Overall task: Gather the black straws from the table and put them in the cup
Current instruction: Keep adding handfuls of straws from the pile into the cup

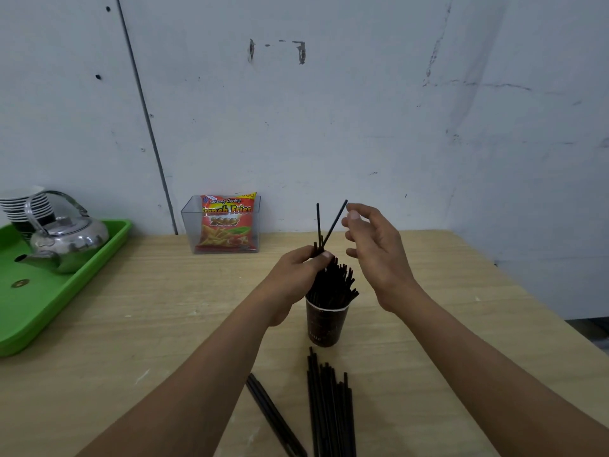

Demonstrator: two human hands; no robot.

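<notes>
A dark paper cup (326, 326) stands mid-table, packed with several black straws (334, 282) that fan out of its top. My left hand (296, 272) grips the bundle near its upper ends, with two straws sticking up above the fingers. My right hand (372, 245) hovers just right of the cup; its thumb and forefinger are at the top end of one tilted straw (336, 221). More black straws (331, 410) lie in a bundle on the table in front of the cup, and a few (273, 417) lie apart to their left.
A green tray (43, 301) at the left carries a steel kettle (64, 242) and stacked cups (26, 206). A clear box (191, 225) with a red snack bag (227, 222) stands against the wall. The table's right edge (534, 298) runs diagonally.
</notes>
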